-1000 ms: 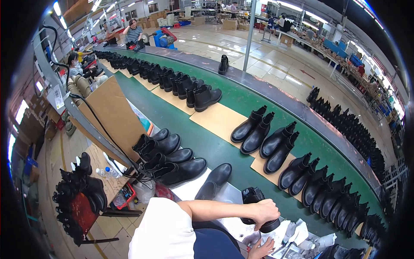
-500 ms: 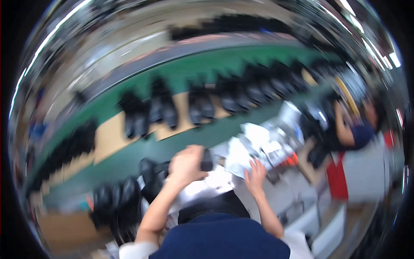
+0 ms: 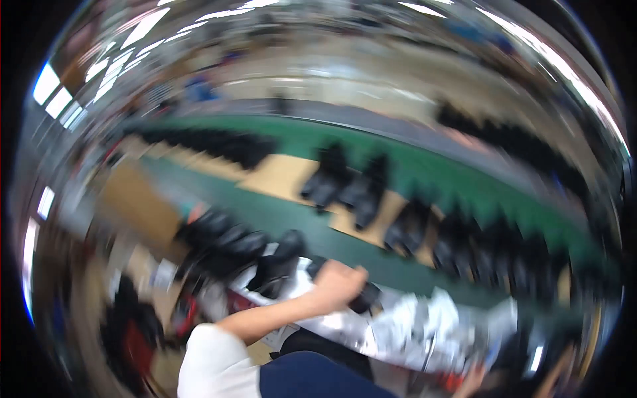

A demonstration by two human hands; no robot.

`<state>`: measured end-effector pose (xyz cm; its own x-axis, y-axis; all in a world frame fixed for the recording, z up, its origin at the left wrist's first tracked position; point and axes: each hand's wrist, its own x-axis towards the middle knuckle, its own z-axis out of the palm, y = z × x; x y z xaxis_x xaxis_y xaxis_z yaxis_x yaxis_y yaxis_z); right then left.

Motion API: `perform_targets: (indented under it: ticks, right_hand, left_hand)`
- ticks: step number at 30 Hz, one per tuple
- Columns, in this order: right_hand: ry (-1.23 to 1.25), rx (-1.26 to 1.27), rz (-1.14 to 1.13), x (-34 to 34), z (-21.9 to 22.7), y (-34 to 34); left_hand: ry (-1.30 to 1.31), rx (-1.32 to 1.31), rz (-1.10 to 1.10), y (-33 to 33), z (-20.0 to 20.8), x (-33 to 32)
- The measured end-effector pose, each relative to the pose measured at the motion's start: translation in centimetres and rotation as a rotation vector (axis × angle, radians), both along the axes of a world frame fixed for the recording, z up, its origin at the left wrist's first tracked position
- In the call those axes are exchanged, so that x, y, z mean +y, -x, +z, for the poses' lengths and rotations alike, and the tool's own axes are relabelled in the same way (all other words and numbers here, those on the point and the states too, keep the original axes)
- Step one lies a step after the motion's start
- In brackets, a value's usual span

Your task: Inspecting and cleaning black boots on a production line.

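Observation:
My left hand [image 3: 337, 286] is closed round a black shoe [image 3: 365, 298], whose dark ends show on both sides of the fist. It is over the near side of the bench, above a shiny pale sheet [image 3: 342, 328]. Left of the hand, another black shoe [image 3: 282, 255] lies on white wrapping. To its right is a heap of crumpled white paper [image 3: 424, 318]. At the lower right edge, what appears to be my right hand [image 3: 472, 379] shows only partly and is smeared by motion, so its fingers cannot be read.
Pairs of black shoes [image 3: 361, 189] stand in a row on tan cardboard [image 3: 282, 176] along the green bench [image 3: 265, 212]. More black shoes [image 3: 222, 232] gather by a brown carton [image 3: 142, 199] at left. Another person's blurred arm [image 3: 561, 368] is at far right.
The view has swung left, bringing the carton and left-hand shoes further in. My left hand still grips the black shoe. My right hand has left the white paper for the lower right edge.

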<state>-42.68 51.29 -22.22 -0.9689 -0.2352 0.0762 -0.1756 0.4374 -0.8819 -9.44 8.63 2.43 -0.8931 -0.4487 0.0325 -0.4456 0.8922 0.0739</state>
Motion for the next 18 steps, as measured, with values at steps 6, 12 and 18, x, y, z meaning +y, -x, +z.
perform_targets:
  ticks: [6,12,18]
  right_hand:
    - [0.111,0.057,0.615,-24.5,5.1,12.6]
    - [0.108,0.023,0.747,-26.6,8.9,12.9]
    - [0.077,-0.019,0.739,-23.0,12.2,11.5]
  left_hand:
    - [0.055,-0.042,0.158,-1.0,-1.1,3.6]
    - [0.087,-0.041,0.421,-3.4,-1.8,5.0]
    - [-0.085,0.003,0.407,-3.6,-1.3,3.4]
